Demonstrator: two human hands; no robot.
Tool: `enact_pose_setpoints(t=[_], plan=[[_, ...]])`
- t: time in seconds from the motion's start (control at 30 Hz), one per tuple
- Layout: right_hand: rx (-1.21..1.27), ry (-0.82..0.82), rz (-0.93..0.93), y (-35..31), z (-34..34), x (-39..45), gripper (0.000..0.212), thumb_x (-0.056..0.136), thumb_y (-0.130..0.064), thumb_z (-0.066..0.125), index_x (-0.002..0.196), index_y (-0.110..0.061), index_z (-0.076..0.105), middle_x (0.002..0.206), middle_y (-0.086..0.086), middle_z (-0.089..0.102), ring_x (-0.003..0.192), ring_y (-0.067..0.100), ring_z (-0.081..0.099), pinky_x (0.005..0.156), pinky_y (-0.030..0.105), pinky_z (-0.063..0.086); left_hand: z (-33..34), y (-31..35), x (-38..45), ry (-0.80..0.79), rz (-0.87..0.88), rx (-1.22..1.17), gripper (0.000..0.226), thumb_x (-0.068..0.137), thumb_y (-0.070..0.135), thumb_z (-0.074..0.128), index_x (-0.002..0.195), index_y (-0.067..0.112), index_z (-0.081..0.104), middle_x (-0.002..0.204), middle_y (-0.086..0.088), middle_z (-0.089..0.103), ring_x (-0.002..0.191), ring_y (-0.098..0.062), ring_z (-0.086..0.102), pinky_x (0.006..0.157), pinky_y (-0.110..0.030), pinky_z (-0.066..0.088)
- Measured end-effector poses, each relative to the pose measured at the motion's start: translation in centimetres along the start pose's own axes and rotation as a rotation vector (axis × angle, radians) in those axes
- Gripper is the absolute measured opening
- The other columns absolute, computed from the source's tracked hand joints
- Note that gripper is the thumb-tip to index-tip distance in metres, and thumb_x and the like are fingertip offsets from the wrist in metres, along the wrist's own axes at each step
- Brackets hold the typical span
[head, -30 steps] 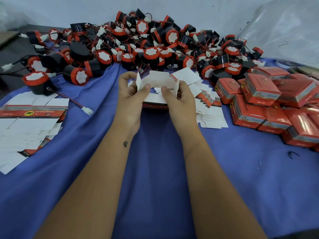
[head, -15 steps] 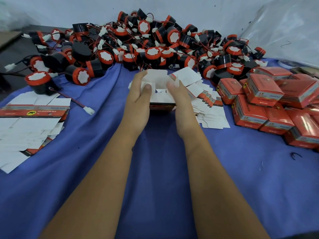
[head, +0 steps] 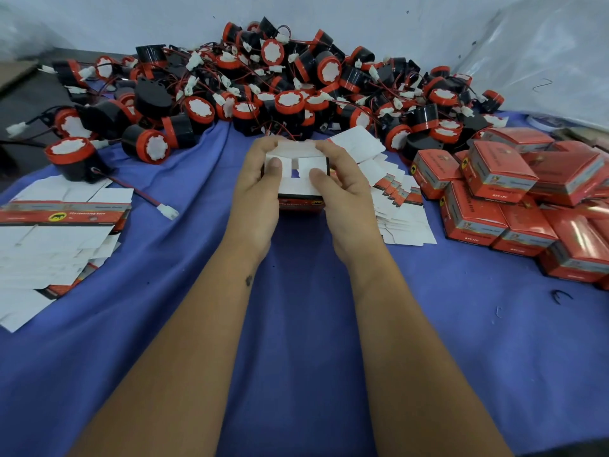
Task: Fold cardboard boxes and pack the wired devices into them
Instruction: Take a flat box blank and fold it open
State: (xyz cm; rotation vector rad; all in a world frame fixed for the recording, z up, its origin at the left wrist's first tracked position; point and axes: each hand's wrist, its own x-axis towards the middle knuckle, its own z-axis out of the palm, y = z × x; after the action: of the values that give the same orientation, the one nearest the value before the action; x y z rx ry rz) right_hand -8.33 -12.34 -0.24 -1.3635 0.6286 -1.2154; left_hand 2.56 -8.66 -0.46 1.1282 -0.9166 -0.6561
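A small cardboard box (head: 298, 188), red outside and white inside, sits between my hands at the middle of the table. My left hand (head: 260, 192) grips its left side, thumb pressing a white flap down. On the other side, my right hand (head: 342, 189) grips it with the thumb on the other white flap. Both flaps lie folded inward over the opening. Behind the box lies a big pile of black and red wired devices (head: 290, 90) with white connectors.
Flat unfolded boxes lie stacked at the left (head: 56, 232) and just right of my hands (head: 398, 206). Several closed red boxes (head: 514, 199) are heaped at the right. A blue cloth (head: 296, 324) covers the table; a loose device (head: 74, 158) lies at the left.
The box's flaps stood up a second ago; both hands have pushed them down and inward, and the box has been turned so its opening faces me.
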Motion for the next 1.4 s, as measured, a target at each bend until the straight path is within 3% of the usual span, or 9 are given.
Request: enact_pose_setpoints(t=[0.23,0.6,0.87,1.07,1.13,1.2,1.27,1.33,1.4], plan=[[0.003,0.045,0.084,-0.3,-1.0,0.4,0.025,0.088,-0.019,0.054,0.087,-0.025,0.078,0.111,-0.011,0.069,0.112,0.016,0.062,0.082,0.031,0.048,-0.3,0.1,-0.6,-0.151,-0.005,-0.028,0.029,0.097,0.03,0.037,0.087,0.026,0.063,0.094,-0.001,0.067,0.086,-0.012,0.06,0.072,-0.023,0.05],[-0.185,-0.009,0.01,0.1,-1.0,0.0,0.04,0.086,0.003,0.058,0.114,-0.025,0.061,0.122,-0.001,0.063,0.112,0.014,0.062,0.096,0.037,0.054,-0.4,-0.1,-0.3,-0.113,-0.043,0.064,0.044,0.08,0.013,0.047,0.106,0.048,0.053,0.123,0.008,0.058,0.1,0.0,0.059,0.079,-0.019,0.052],[-0.329,0.135,-0.074,0.0,-0.3,0.0,0.018,0.091,-0.007,0.062,0.105,-0.018,0.066,0.109,-0.002,0.068,0.101,0.009,0.063,0.088,0.028,0.053,-0.3,0.1,-0.3,-0.057,0.133,0.147,0.042,0.087,-0.006,0.051,0.109,0.03,0.055,0.115,0.005,0.061,0.1,0.003,0.058,0.079,-0.012,0.048],[0.184,0.099,0.23,-0.5,-0.4,0.7,0.031,0.103,-0.035,0.038,0.103,-0.024,0.068,0.105,-0.013,0.073,0.106,0.0,0.065,0.089,0.019,0.051,-0.2,0.0,-0.1,0.001,0.059,0.112,0.044,0.09,0.036,0.041,0.134,0.035,0.041,0.137,0.012,0.044,0.13,0.001,0.04,0.109,-0.027,0.037],[0.18,0.058,0.21,-0.5,-0.3,0.7,0.028,0.096,-0.041,0.048,0.103,-0.024,0.07,0.105,-0.014,0.073,0.106,-0.002,0.064,0.09,0.018,0.049,-0.3,-0.2,0.5,0.076,0.013,0.275,0.053,0.094,0.043,0.039,0.146,0.036,0.033,0.151,0.013,0.033,0.144,-0.008,0.024,0.119,-0.038,0.024],[0.147,0.094,0.191,-0.7,-0.3,0.6,0.039,0.086,-0.043,0.058,0.111,-0.017,0.071,0.12,-0.009,0.069,0.119,0.001,0.057,0.098,0.023,0.043,-0.7,-0.5,0.8,0.085,-0.022,0.286,0.052,0.102,0.046,0.037,0.152,0.033,0.028,0.147,0.021,0.034,0.135,0.009,0.031,0.115,-0.025,0.027],[0.093,0.089,0.126,-0.7,-0.3,0.5,0.03,0.091,-0.034,0.059,0.105,-0.012,0.073,0.12,-0.006,0.07,0.117,0.001,0.058,0.102,0.028,0.041,-1.2,-0.8,0.8,0.068,-0.07,0.166,0.039,0.1,0.052,0.038,0.135,0.039,0.047,0.122,0.031,0.046,0.105,0.018,0.046,0.099,-0.019,0.037],[0.002,0.056,0.054,-0.4,-0.1,0.3,0.01,0.094,-0.019,0.062,0.094,-0.016,0.071,0.128,0.0,0.064,0.114,-0.002,0.058,0.098,0.023,0.044,-1.3,-0.7,0.7,0.135,-0.122,0.06,0.015,0.092,0.049,0.051,0.097,0.038,0.059,0.095,0.024,0.061,0.089,0.001,0.056,0.088,-0.031,0.046],[-0.13,0.056,-0.002,-0.2,0.2,0.1,0.02,0.093,-0.012,0.065,0.11,-0.022,0.065,0.144,0.002,0.048,0.13,0.001,0.045,0.104,0.02,0.039,-1.4,-0.5,0.8,0.222,-0.121,-0.061,0.008,0.085,0.032,0.062,0.087,0.027,0.056,0.091,0.009,0.064,0.085,-0.009,0.06,0.08,-0.035,0.05]])
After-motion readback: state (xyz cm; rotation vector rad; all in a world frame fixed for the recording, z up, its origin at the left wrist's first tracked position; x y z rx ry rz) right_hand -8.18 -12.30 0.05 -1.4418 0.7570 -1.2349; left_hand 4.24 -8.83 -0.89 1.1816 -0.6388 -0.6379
